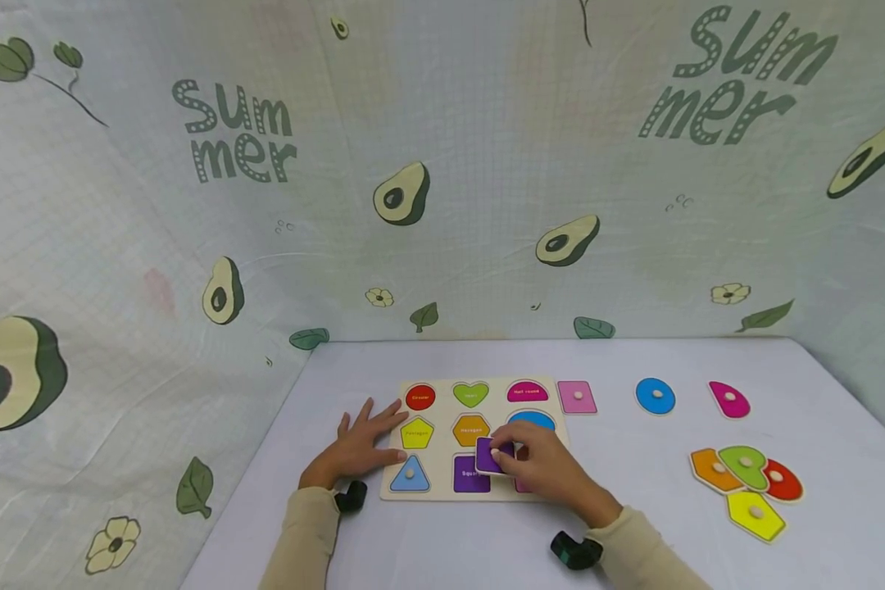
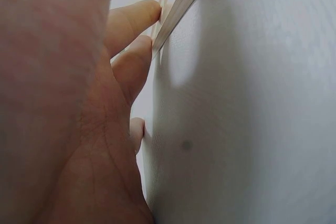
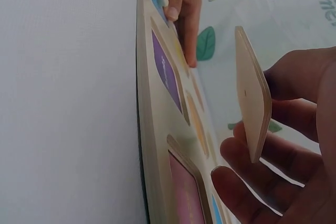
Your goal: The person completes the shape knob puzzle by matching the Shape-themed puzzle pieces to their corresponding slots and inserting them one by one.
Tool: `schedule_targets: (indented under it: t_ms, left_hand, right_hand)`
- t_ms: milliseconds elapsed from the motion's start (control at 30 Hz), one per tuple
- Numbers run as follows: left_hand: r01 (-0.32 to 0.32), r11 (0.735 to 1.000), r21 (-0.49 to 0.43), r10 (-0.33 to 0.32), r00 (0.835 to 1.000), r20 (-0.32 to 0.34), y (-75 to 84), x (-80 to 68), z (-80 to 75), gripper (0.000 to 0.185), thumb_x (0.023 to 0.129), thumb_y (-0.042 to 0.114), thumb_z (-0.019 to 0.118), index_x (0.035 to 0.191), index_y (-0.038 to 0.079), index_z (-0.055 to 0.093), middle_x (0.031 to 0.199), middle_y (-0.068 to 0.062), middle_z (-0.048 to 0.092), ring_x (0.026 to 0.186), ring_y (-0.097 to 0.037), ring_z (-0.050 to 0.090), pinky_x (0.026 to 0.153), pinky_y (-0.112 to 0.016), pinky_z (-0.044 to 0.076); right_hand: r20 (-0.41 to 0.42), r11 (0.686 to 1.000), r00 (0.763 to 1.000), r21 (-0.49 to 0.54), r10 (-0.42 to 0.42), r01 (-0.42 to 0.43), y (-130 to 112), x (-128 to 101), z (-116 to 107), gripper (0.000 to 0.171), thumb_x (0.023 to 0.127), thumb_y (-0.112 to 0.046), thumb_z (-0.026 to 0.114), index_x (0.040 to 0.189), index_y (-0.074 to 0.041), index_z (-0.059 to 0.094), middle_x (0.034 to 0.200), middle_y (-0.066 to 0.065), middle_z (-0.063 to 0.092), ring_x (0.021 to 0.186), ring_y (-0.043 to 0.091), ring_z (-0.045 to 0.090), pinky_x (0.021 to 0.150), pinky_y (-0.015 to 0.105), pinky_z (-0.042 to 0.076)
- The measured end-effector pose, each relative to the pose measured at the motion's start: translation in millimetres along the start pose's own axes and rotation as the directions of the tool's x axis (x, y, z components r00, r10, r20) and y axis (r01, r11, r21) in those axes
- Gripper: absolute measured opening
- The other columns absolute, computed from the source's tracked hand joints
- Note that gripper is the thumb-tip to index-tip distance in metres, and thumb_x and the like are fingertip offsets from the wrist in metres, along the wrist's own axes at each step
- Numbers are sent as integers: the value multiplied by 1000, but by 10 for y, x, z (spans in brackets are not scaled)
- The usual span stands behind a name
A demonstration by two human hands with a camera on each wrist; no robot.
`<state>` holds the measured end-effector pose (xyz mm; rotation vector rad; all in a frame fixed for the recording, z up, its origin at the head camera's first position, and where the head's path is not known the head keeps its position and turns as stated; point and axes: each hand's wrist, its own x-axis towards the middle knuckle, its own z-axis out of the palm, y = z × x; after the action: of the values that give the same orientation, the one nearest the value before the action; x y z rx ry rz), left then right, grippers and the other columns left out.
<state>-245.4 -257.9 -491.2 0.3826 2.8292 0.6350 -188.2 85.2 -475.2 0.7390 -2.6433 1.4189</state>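
My right hand (image 1: 549, 469) pinches a purple square puzzle piece (image 1: 485, 460) and holds it tilted over the wooden shape board (image 1: 442, 469). Beneath it lies the purple recess marked Square (image 1: 470, 483), partly overlapped by the piece in the head view. The bare wooden back of the piece (image 3: 251, 100) shows in the right wrist view. My left hand (image 1: 361, 449) lies spread at the board's left side, fingertips at its edge. A blue triangle piece (image 1: 407, 478) with a knob sits in the board's near left corner.
A pink square piece (image 1: 569, 405) lies by the board's far right corner. Farther right are a blue round piece (image 1: 646, 401) and a magenta teardrop piece (image 1: 721, 393). Orange, green, red and yellow (image 1: 752, 524) knobbed pieces lie bunched together at right. A printed cloth (image 1: 472, 123) hangs behind.
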Motion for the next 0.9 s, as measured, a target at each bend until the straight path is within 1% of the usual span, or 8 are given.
schedule_targets:
  t_ms: [200, 367, 533, 600, 733, 900]
  left_hand:
    - [-3, 1000, 6, 3, 1000, -3, 7, 6, -11, 79, 82, 58, 73, 152, 31, 46, 163, 7, 29, 152, -39, 0, 114, -68, -8]
    - [-12, 1000, 7, 12, 1000, -5, 7, 1, -5, 79, 82, 58, 73, 151, 31, 47, 163, 6, 30, 152, -39, 1, 114, -69, -8]
    - [-12, 1000, 12, 12, 1000, -5, 4, -1, 2, 79, 82, 59, 72, 151, 31, 47, 163, 7, 30, 152, -39, 1, 114, -69, -7]
    - [-10, 1000, 14, 10, 1000, -4, 1, 2, 4, 78, 82, 58, 72, 152, 31, 47, 163, 7, 29, 152, -39, 0, 114, -68, -8]
    - [-10, 1000, 15, 10, 1000, -5, -6, 6, 5, 78, 83, 57, 72, 152, 31, 46, 163, 7, 29, 152, -39, 1, 114, -68, -8]
    - [-6, 1000, 28, 6, 1000, 0, -10, 11, 6, 78, 83, 58, 71, 152, 32, 46, 163, 9, 28, 153, -38, 0, 114, -68, -8]
  right_hand:
    - [8, 1000, 1000, -18, -21, 21, -33, 60, 118, 7, 91, -21, 75, 98, -23, 74, 105, -11, 68, 93, 12, 59, 74, 25, 55]
    - [0, 998, 1000, -62, -5, 5, -61, 81, 225, 8, 90, -21, 76, 97, -23, 74, 103, -12, 68, 93, 11, 59, 75, 24, 55]
    - [8, 993, 1000, -119, 19, -18, -104, 86, 282, 8, 89, -23, 76, 96, -25, 74, 105, -11, 69, 94, 10, 60, 75, 25, 54]
    - [11, 990, 1000, -138, 29, -27, -121, 86, 294, 7, 89, -24, 76, 96, -25, 74, 106, -10, 70, 96, 11, 60, 77, 27, 55]
    - [12, 984, 999, -172, 51, -48, -137, 89, 317, 7, 89, -25, 77, 95, -26, 75, 109, -10, 70, 104, 13, 61, 84, 32, 56]
    - [26, 974, 999, -222, 43, -36, -137, 95, 353, 8, 88, -26, 77, 97, -24, 77, 108, -10, 71, 105, 14, 60, 89, 38, 54]
